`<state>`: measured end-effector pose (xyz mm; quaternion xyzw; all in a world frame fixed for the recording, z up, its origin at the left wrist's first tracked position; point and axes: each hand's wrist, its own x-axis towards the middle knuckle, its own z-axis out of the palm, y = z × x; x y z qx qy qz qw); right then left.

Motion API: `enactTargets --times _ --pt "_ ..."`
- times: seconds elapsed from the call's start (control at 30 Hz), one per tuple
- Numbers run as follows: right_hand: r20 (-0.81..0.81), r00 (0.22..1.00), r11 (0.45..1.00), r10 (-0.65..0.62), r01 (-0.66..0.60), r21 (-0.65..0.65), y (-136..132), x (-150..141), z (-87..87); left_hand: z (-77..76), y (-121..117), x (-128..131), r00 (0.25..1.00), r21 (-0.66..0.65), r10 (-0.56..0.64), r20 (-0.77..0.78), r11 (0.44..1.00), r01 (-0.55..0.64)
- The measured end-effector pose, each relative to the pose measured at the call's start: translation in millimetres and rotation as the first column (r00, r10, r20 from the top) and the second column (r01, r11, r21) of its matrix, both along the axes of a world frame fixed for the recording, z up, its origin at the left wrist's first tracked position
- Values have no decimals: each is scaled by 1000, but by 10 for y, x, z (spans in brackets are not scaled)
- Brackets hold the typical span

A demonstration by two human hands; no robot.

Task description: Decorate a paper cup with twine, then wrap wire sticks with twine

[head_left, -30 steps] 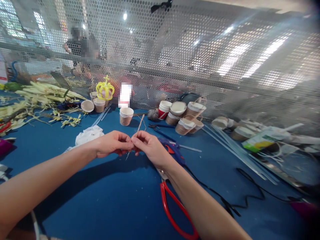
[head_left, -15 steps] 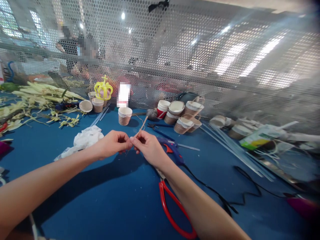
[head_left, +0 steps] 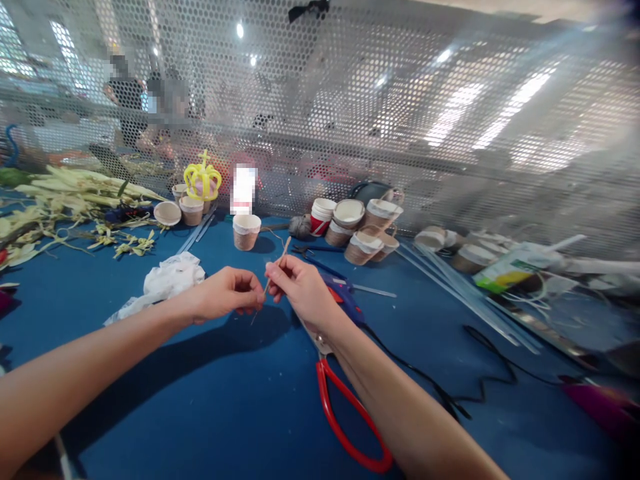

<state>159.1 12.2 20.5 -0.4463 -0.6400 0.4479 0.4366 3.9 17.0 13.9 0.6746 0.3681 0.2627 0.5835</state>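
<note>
Between my hands is a thin, light-brown strand like twine, its upper end standing up past my right fingers and a thin end hanging below. My left hand pinches its lower part between thumb and fingertips. Higher up, my right hand pinches the same strand. Red-handled scissors lie partly under my right forearm. Beyond that wrist rests a blue glue gun, partly hidden. White crumpled fabric lies behind my left forearm. A twine-wrapped cup stands ahead of my hands.
A ball of grey twine and several wrapped cups stand along the perforated metal screen. Clear glue sticks and a black cable lie to the right. Pale dried stalks and a yellow crown are at left.
My hands have moved slightly apart along the strand, so a short stretch of it now shows between the fingertips. The view has shifted a little.
</note>
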Motion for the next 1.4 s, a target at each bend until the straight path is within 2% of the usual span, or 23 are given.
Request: enactTargets --times 0.17,0.33,0.43,0.67,1.03,1.2,1.4 --pt "-9 985 981 172 -172 -91 10 26 -4 8 -17 5 996 -72 -26 83 997 32" --pt "105 989 995 103 -103 -3 2 11 5 24 -32 13 996 -102 -10 87 995 18" --pt "129 990 998 63 -63 -3 0 -8 7 19 -24 12 996 -100 8 85 995 1" --pt "62 979 980 192 -188 -65 -39 11 62 21 12 -24 993 -137 20 119 991 -3" --pt "119 992 999 44 -42 -17 -183 28 64 103 -24 -63 989 -120 -98 108 987 111" --pt "134 989 997 -62 56 44 -262 0 8 35 -62 -2 997 -35 -34 76 999 37" --pt "182 976 991 -119 106 77 -263 -24 -101 12 -90 39 999 10 47 -11 999 -47"
